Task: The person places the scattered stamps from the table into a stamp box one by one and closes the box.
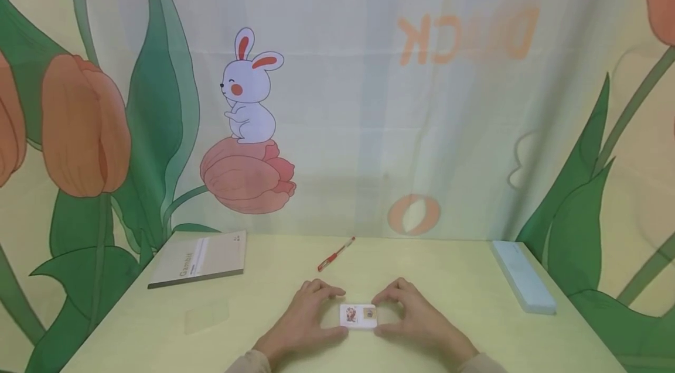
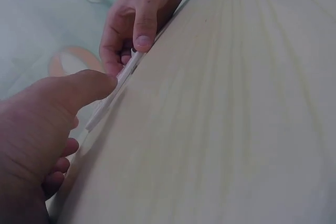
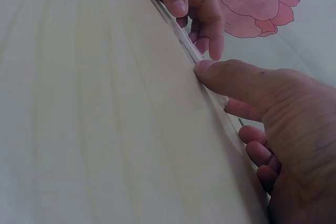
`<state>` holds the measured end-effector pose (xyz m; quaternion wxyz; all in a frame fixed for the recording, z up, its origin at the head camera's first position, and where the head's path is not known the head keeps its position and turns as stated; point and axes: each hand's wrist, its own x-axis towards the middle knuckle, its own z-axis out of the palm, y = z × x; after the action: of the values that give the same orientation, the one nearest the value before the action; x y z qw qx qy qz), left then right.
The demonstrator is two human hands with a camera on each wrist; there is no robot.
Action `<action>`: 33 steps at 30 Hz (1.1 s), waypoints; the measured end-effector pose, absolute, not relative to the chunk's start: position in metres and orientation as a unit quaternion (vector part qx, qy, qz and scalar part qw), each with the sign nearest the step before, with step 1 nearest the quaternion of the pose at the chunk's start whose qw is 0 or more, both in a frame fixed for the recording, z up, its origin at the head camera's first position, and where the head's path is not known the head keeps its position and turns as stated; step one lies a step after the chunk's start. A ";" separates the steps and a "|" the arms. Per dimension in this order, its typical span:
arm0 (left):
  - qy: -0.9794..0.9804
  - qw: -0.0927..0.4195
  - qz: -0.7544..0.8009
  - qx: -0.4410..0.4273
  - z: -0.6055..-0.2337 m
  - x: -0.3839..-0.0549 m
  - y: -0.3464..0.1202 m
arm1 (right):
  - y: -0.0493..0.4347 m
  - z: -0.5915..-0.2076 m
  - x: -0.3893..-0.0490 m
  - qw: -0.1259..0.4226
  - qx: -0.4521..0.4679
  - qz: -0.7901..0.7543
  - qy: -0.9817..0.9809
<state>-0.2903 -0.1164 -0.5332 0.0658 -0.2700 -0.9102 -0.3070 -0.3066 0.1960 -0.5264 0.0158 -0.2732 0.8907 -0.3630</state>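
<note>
White card (image 1: 360,325) between two hands at the near side of the table (image 1: 453,285).
"Gambit" is legible on the notebook (image 1: 218,256), its smaller print unreadable; the curtain (image 1: 337,98) bears orange lettering (image 1: 423,39), a mirrored DUCK with a faint U. The card's face carries a reddish figure (image 1: 351,315) at left and a yellow-framed picture (image 1: 370,313) at right. The right hand (image 1: 420,320) pinches its right end between thumb and index finger; the left hand (image 1: 300,320) curves loosely about the other end, index finger standing off, though I cannot tell whether its thumb touches. Only the head view shows the printed face; both wrist views show the card nearly edge-on, thin and white.
</note>
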 end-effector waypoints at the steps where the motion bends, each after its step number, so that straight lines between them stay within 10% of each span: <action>1: -0.910 0.064 -0.308 -0.271 -0.532 -0.290 -0.116 | 0.197 -0.527 -0.306 0.015 -0.273 -0.364 0.890; 33: -0.926 0.156 -0.314 -0.140 -0.491 -0.255 -0.296 | 0.201 -0.525 -0.302 0.021 -0.268 -0.366 0.891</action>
<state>-0.2552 -0.2964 -0.4908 0.1560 -0.1395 -0.9259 -0.3144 -0.3015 0.2015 -0.5247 0.0213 -0.2677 0.8909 -0.3664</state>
